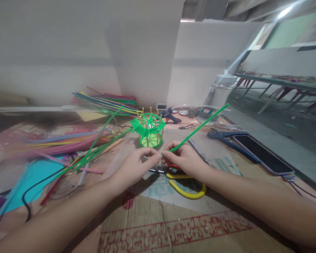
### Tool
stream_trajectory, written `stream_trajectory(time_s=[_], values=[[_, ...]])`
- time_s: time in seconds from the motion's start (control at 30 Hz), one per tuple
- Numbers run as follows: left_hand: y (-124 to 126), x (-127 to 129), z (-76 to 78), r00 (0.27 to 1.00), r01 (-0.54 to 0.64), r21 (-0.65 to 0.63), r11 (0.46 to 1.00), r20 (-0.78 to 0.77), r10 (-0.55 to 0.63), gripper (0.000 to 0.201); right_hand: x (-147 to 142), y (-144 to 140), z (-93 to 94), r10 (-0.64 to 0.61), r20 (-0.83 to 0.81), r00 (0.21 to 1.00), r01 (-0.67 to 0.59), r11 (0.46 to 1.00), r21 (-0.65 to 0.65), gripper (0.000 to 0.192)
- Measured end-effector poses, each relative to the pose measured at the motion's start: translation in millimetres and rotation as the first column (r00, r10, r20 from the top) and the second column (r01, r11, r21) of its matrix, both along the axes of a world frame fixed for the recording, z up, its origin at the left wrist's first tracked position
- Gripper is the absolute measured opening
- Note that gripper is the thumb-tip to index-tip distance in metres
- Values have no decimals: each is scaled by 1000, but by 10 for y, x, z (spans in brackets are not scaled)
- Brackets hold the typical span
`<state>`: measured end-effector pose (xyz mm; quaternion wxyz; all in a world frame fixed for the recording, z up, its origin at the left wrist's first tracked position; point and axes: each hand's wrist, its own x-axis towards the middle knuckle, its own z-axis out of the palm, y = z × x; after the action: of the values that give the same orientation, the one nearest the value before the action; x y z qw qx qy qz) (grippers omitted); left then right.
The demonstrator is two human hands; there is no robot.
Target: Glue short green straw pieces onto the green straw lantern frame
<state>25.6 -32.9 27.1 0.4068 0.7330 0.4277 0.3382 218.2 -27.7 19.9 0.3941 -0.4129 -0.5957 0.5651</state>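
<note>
A green pipe cleaner (202, 126) slants up to the right from between my two hands. My right hand (183, 154) pinches it near its lower end. Close beside it, the fingertips of my left hand (140, 163) are pressed together at that same end. Just beyond my hands stands a small round green frame (149, 126) with several upright wooden sticks and green pipe cleaner wound on its near side. Scissors with yellow handles (188, 191) lie beneath my right hand.
Bundles of coloured pipe cleaners (110, 102) lie at the back left, with loose green ones (94, 154) nearer. A blue glue gun (171, 116) is behind the frame. Blue-handled pliers (231, 144), a phone (263, 154) and a clear bottle (221, 91) occupy the right.
</note>
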Motion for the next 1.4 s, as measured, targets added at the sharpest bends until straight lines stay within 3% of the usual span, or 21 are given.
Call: stream_trajectory(time_s=[0.13, 0.23, 0.33, 0.53, 0.63, 0.7, 0.83, 0.93, 1.23, 1.4], values=[[22, -20, 56, 989, 83, -22, 996, -119, -85, 33, 0, -21, 10, 54, 72, 996, -57, 998, 37, 32], [25, -46, 105, 961, 124, 142, 982, -262, -84, 26, 12, -26, 26, 88, 122, 989, -92, 995, 29, 32], [-3, -58, 144, 903, 210, 306, 929, -424, -64, 26, 18, -22, 30, 80, 153, 985, -85, 996, 32, 34], [-84, -41, 107, 802, 286, 447, 848, -596, 44, 34, 8, -54, 28, 54, 168, 984, -67, 995, 76, 35], [-83, -41, 89, 839, 273, 462, 844, -543, 26, 34, 6, -70, 34, 69, 139, 988, -82, 993, 88, 35], [-65, -45, 101, 897, 224, 419, 880, -442, -17, 33, 16, -58, 40, 86, 88, 992, -94, 991, 91, 36], [-10, -71, 158, 980, 64, 150, 987, -197, -34, 34, 67, 16, 96, 123, -6, 992, -122, 987, 105, 40], [8, -86, 188, 995, 25, 14, 1000, -96, -23, 35, 102, 63, 171, 120, -19, 993, -117, 987, 111, 35], [-90, -9, 172, 996, 52, 19, 998, -78, -50, 31, 19, -43, 144, 77, 33, 996, -79, 994, 72, 34], [-32, -59, 143, 978, 206, 59, 977, -26, -205, 27, 28, -60, 178, 57, -46, 997, -53, 996, 75, 37]])
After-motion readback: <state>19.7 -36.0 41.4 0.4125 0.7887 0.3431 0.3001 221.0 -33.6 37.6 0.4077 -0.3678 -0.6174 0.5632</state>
